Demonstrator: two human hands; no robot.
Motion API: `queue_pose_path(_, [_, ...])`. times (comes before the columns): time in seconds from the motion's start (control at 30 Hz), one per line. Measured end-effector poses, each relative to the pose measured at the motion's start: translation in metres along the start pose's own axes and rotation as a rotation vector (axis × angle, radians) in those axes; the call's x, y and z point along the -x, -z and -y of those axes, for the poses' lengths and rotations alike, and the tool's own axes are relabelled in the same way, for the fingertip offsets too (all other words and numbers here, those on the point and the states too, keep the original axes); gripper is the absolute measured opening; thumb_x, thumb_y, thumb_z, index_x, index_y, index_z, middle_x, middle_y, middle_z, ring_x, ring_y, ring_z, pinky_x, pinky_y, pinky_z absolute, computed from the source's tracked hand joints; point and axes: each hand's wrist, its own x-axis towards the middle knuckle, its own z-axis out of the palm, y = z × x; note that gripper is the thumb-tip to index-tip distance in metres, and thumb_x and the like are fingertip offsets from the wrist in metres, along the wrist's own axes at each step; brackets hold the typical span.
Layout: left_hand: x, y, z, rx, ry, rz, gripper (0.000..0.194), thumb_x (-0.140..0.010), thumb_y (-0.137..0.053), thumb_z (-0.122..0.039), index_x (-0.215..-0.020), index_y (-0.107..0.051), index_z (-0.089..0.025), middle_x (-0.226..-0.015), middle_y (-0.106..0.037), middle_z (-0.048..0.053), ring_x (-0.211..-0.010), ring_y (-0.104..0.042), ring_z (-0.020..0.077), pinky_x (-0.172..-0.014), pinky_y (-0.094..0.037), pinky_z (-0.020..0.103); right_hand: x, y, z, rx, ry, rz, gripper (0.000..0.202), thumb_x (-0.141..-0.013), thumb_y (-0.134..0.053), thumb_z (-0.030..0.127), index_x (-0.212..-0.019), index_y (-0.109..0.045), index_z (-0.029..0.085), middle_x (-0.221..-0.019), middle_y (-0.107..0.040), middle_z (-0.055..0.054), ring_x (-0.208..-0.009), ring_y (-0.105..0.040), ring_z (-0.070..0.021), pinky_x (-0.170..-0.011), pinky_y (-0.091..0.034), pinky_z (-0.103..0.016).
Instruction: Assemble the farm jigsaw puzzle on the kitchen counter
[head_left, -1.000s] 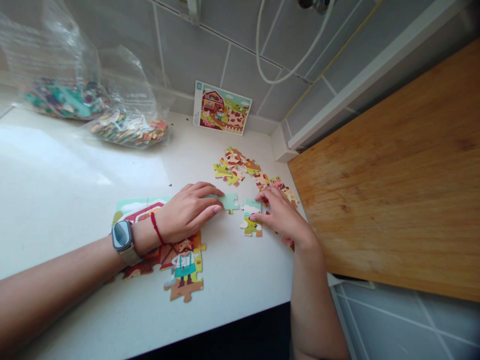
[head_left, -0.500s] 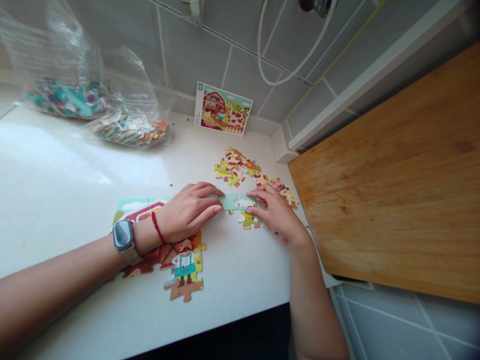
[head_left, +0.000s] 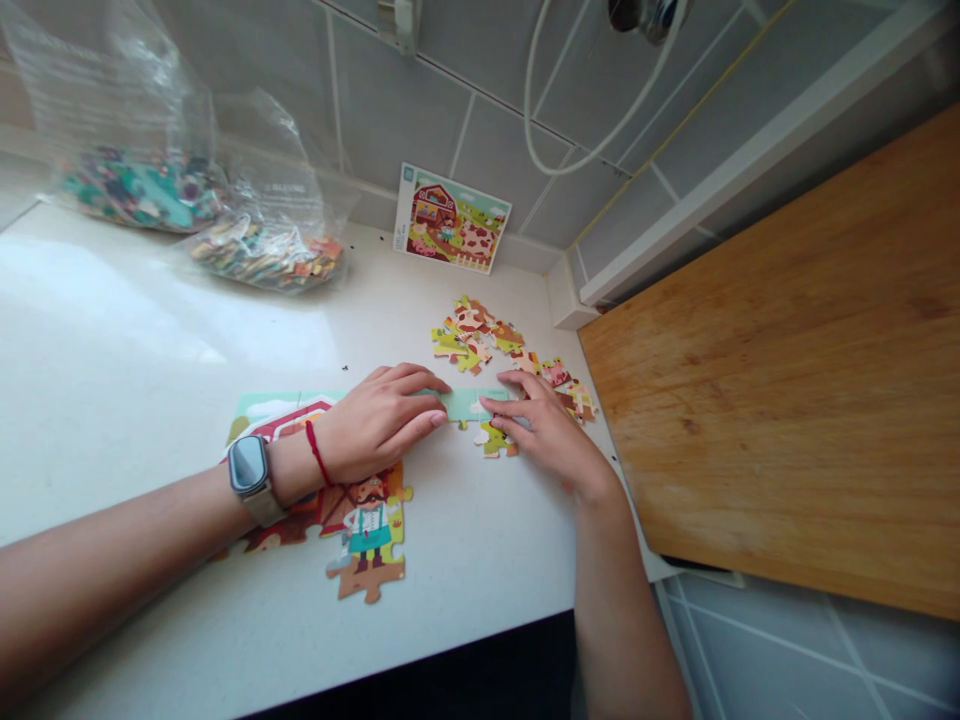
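Note:
A partly joined jigsaw puzzle (head_left: 371,530) with a barn and a farmer lies on the white counter. My left hand (head_left: 390,415) rests flat across its upper right part, fingers stretched over a pale green sky strip (head_left: 461,405). At the strip's right end, a puzzle piece with a white cloud and green field (head_left: 496,440) sits joined to it. My right hand (head_left: 540,425) lies over that end with its fingers apart, pressing on the pieces from above. The palms hide parts of the puzzle beneath.
Loose puzzle pieces (head_left: 476,335) are heaped beyond the hands. A picture card (head_left: 454,220) leans on the tiled wall. Two clear bags of pieces (head_left: 262,255) stand at the back left. A wooden board (head_left: 795,370) borders the counter's right side.
My right hand has slid slightly left, its fingers now further over the cloud piece. The gap between that piece and the sky strip has closed. My left hand stays in place.

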Motion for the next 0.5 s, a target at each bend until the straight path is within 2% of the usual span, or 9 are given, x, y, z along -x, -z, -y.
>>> queue_pose_path(0.27, [0.000,-0.001,0.000,-0.002,-0.003,-0.004,0.046,-0.111,-0.036,-0.044,-0.109,-0.076,-0.022,-0.127,-0.072,0.009,-0.121,-0.062,0.0290,-0.105,-0.047,0.046,-0.003,0.003,0.005,-0.045,-0.042,-0.053,0.033,-0.098,-0.071,0.027,-0.130,-0.077,0.032,-0.153,-0.055,-0.009,-0.149,-0.046,-0.0292,-0.128,-0.036,-0.054])
queue_pose_path(0.37, [0.000,-0.001,0.001,-0.016,-0.010,-0.001,0.046,-0.112,-0.035,-0.044,-0.109,-0.076,-0.022,-0.128,-0.072,0.010,-0.121,-0.062,0.0288,-0.106,-0.047,0.045,-0.001,0.011,0.009,-0.056,-0.043,-0.025,0.054,-0.090,-0.081,0.037,-0.143,-0.068,0.031,-0.169,-0.040,-0.009,-0.160,-0.031,-0.0319,-0.132,-0.026,-0.057])
queue_pose_path(0.5, [0.000,-0.001,0.001,-0.028,-0.014,0.006,0.046,-0.112,-0.034,-0.043,-0.109,-0.075,-0.022,-0.129,-0.071,0.010,-0.122,-0.061,0.0287,-0.106,-0.046,0.045,0.002,0.014,0.005,-0.023,-0.093,0.120,0.082,-0.079,-0.090,0.046,-0.154,-0.057,0.035,-0.179,-0.016,-0.007,-0.166,-0.001,-0.0367,-0.131,-0.013,-0.065])
